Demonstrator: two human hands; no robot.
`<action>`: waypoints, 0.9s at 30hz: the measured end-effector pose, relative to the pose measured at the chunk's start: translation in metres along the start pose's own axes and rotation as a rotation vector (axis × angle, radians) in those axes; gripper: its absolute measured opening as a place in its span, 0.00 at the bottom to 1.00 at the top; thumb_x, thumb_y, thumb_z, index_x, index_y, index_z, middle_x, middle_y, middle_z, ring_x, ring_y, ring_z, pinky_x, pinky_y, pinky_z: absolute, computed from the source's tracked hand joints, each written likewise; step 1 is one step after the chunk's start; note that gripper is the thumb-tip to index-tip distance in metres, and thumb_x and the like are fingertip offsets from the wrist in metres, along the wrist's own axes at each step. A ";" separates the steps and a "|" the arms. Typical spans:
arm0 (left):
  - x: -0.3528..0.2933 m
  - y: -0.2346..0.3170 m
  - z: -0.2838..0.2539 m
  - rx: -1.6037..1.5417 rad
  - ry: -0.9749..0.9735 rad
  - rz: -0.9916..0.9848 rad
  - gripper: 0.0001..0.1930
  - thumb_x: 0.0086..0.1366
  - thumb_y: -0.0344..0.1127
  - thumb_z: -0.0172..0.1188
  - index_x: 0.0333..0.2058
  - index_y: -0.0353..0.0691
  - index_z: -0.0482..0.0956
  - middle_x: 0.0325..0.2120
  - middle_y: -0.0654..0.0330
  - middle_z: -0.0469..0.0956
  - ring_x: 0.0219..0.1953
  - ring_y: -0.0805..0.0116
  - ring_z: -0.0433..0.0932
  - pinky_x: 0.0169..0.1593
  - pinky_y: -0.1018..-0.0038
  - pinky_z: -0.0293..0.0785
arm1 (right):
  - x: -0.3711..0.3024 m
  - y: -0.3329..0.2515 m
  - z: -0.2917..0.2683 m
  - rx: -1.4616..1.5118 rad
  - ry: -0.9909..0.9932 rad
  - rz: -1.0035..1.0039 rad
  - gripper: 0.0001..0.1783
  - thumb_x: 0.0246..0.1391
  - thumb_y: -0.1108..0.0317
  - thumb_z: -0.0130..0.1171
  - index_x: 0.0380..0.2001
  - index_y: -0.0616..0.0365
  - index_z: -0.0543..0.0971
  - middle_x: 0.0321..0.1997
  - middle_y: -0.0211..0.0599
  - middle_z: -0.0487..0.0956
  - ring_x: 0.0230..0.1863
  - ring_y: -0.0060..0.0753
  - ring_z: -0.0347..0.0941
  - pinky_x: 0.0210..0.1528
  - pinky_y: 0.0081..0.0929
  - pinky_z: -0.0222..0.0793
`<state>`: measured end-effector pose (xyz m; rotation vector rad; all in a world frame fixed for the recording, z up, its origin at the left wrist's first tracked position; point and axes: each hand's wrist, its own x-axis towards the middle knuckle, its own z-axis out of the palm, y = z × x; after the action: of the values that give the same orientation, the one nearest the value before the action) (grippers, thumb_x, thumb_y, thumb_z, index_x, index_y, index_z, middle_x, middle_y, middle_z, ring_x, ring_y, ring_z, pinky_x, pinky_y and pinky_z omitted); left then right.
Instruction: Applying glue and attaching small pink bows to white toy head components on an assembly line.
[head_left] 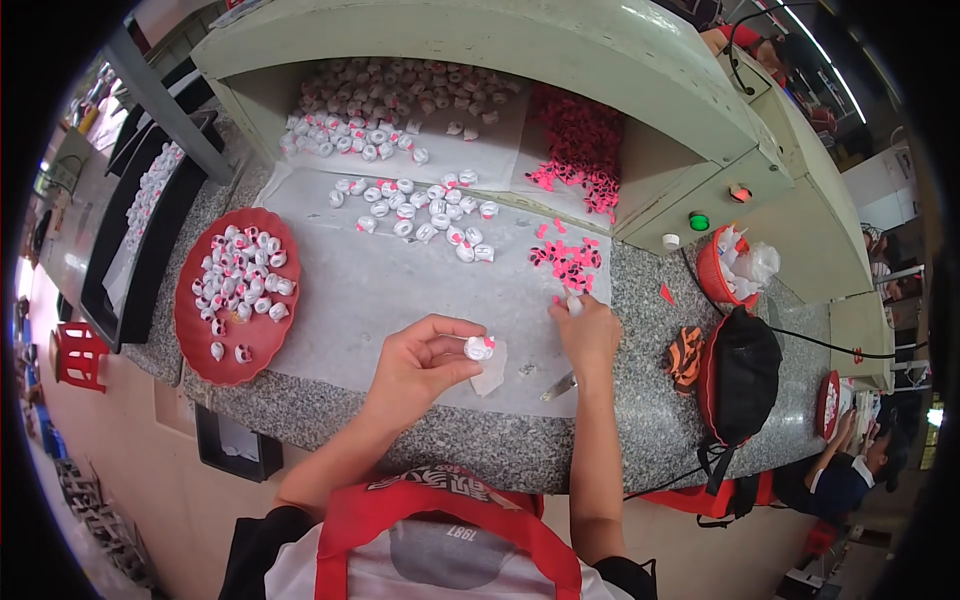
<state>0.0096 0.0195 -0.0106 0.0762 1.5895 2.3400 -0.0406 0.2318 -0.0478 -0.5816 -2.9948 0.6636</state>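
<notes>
My left hand (420, 360) pinches a small round white plastic-looking piece (479, 348) with a pink spot between thumb and fingers. Under it lies a scrap of white paper (491, 372) on the sheeted worktop. My right hand (590, 338) reaches down at the near edge of a loose group of small pink-and-black pieces (568, 265). Its fingers are drawn together, with something white at the tips; what they hold, if anything, is too small to tell. Beyond my hands, several more round white pieces (440, 210) are scattered on the white sheet (330, 290).
A red scalloped tray (190, 345) of white pieces stands left. Piles of white pieces (400, 90) and pink ones (575, 130) fill the pale green cabinet (480, 35). At right are a red basket (712, 270), an orange-black cloth (685, 358) and a black bag (745, 375).
</notes>
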 end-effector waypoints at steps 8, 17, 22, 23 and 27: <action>0.004 0.001 -0.001 0.037 0.082 -0.011 0.14 0.51 0.16 0.54 0.39 0.30 0.70 0.35 0.54 0.75 0.40 0.70 0.74 0.44 0.78 0.71 | -0.059 -0.031 -0.030 0.615 -0.048 -0.155 0.05 0.42 0.74 0.57 0.27 0.62 0.77 0.19 0.33 0.76 0.24 0.20 0.72 0.28 0.16 0.65; -0.004 0.002 -0.005 0.049 0.066 0.219 0.15 0.51 0.13 0.51 0.39 0.29 0.71 0.43 0.51 0.69 0.44 0.66 0.71 0.47 0.76 0.71 | -0.084 -0.069 -0.043 0.918 -0.278 -0.325 0.06 0.40 0.78 0.61 0.25 0.64 0.76 0.23 0.30 0.76 0.25 0.15 0.69 0.27 0.12 0.64; -0.006 0.010 -0.004 0.015 0.002 0.173 0.15 0.51 0.14 0.52 0.40 0.29 0.71 0.44 0.51 0.69 0.44 0.66 0.72 0.47 0.76 0.70 | -0.086 -0.063 -0.041 0.839 -0.167 -0.301 0.07 0.39 0.78 0.62 0.25 0.64 0.75 0.25 0.29 0.76 0.27 0.13 0.68 0.29 0.11 0.65; -0.006 0.012 -0.004 -0.053 -0.023 0.119 0.15 0.51 0.15 0.52 0.40 0.29 0.71 0.43 0.51 0.70 0.44 0.66 0.72 0.47 0.75 0.70 | -0.087 -0.063 -0.041 0.840 -0.166 -0.301 0.07 0.39 0.78 0.62 0.25 0.64 0.75 0.25 0.29 0.76 0.27 0.13 0.68 0.29 0.11 0.65; -0.002 0.014 -0.005 -0.149 -0.013 -0.018 0.15 0.52 0.16 0.53 0.40 0.29 0.72 0.41 0.51 0.72 0.43 0.67 0.72 0.47 0.74 0.69 | -0.089 -0.065 -0.044 0.980 -0.200 -0.272 0.09 0.38 0.80 0.62 0.27 0.63 0.76 0.24 0.28 0.75 0.26 0.13 0.68 0.29 0.11 0.63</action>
<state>0.0075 0.0095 0.0002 0.0442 1.3995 2.4303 0.0233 0.1629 0.0241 -0.0376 -2.3375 2.0033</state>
